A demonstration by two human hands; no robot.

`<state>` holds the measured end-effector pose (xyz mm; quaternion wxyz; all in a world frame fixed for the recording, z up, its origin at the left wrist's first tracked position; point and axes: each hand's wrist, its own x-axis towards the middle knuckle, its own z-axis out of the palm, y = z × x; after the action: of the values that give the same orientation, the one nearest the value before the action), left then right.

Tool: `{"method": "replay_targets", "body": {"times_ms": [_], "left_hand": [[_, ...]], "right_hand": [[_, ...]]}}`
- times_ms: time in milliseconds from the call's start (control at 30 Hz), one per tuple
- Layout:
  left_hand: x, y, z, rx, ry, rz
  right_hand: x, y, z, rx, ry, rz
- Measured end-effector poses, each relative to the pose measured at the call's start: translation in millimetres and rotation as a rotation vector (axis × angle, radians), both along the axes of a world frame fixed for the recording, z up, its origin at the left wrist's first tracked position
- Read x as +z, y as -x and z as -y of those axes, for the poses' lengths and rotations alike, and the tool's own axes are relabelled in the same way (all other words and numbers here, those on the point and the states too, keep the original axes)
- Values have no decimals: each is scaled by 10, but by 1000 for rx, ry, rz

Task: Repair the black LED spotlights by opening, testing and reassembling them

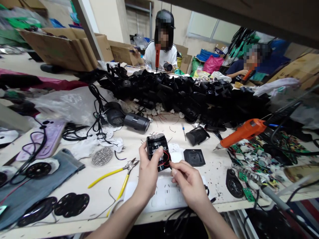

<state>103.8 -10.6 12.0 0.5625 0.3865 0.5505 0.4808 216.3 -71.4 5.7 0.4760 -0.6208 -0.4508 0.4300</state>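
Observation:
My left hand (147, 167) is wrapped round a small black plastic housing (152, 143), its thumb across the open side. Red and black wires (164, 159) curl inside the housing. At its lower right edge my right hand (185, 176) is closed in a pinch; a thin dark bit shows at the fingertips, too small to make out. Right of the housing lies a square black cover (194, 157). Left of my left hand, yellow-handled cutting pliers (124, 169) rest with jaws apart. Under both hands is a white power strip (161, 196).
An orange electric screwdriver (243, 132) hangs at right above circuit boards (249, 162). A dish of screws (102, 156) sits at left. Black plastic parts (169, 89) are heaped across the back. Two people (163, 49) sit beyond, near orange screwdrivers.

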Motion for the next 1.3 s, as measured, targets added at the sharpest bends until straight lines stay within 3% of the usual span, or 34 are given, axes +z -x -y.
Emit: {"method": "replay_targets", "body": {"times_ms": [100,267,367,533,600,767,1133,1300], "left_hand": [[9,-19,14,22,-48,-39],[-10,-16,-19,7,41,97],[-8,-25,-41,-7,141,181],[59,-41,-52,-3,229,231],[85,-30,-52,-30,264,280],[86,10,-60,-115,373,391],[-2,53,37,-194,249,442],[-84,82,153,-243,239,347]], "right_hand": [[0,21,5,1,-17,45],[10,-25,53,158,-316,499],[-30,-15,85,224,-402,696],[-132,26,116,174,-507,902],[-128,-1,120,162,-479,816],[-3,-124,113,188,-231,479],[122,-133,218,173,-187,404],[181,-245,85,-32,-81,152]]}}
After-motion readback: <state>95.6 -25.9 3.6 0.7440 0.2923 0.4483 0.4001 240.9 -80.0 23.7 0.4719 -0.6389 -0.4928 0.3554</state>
